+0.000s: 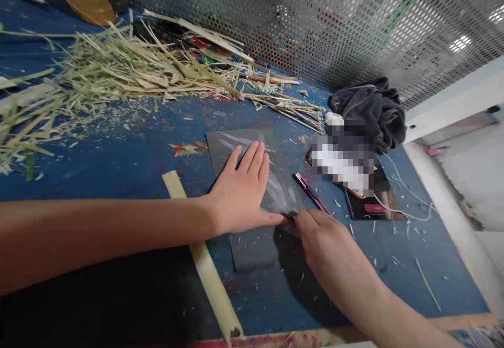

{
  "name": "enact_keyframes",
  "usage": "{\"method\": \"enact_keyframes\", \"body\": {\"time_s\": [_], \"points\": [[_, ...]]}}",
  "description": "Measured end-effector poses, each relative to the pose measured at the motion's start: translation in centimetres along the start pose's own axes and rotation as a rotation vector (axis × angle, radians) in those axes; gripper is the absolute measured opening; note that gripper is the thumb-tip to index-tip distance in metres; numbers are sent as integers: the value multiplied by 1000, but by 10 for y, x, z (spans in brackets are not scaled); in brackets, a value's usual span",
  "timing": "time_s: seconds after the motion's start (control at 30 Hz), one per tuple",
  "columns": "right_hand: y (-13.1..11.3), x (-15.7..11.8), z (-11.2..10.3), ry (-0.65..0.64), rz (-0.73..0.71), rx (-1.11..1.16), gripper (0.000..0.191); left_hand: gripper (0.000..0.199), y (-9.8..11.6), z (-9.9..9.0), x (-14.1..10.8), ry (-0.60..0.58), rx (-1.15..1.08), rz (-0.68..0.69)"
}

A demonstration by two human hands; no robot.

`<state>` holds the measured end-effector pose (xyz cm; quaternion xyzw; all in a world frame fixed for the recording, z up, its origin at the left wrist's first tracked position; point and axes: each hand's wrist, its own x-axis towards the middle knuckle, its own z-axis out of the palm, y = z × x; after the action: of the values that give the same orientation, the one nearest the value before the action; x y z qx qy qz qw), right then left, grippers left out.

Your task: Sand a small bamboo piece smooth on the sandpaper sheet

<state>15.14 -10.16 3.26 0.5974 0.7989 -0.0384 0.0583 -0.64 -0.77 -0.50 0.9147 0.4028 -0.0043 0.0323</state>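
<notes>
Blue bench (118,159), shavings piling up; left hand (240,193) lying flat, pinning dark sheet (252,243), right hand (325,245) pinching small blade (292,215) on it; sheet already scuffed white, sanding looking midway

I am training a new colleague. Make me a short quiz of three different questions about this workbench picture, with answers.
1. True or false: the left hand lies flat on the dark sheet.
2. Which thing does the right hand hold? A) the bamboo strip B) the small knife C) the dark cloth
3. Fill in: the pile of bamboo shavings lies on the ____ table.

Key: 1 true; 2 B, though the grip itself is partly hidden; 3 blue.
</notes>
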Motion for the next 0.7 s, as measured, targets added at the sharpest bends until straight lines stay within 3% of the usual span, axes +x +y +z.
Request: {"method": "enact_keyframes", "body": {"time_s": [0.1, 0.3, 0.4, 0.5, 0.7], "points": [[-1, 5, -1, -4, 87, 5, 24, 119, 0, 0, 1, -11, 2, -6], [14, 118, -12, 84, 142, -13, 25, 120, 1, -2, 1, -1, 3, -8], [16, 146, -15, 121, 141, -18, 24, 120, 0, -3, 0, 8, 7, 1], [10, 123, -13, 118, 115, -27, 24, 119, -1, -2, 0, 10, -2, 0], [-1, 8, -5, -60, 13, -20, 25, 117, -2, 0, 1, 16, 4, -1]]}}
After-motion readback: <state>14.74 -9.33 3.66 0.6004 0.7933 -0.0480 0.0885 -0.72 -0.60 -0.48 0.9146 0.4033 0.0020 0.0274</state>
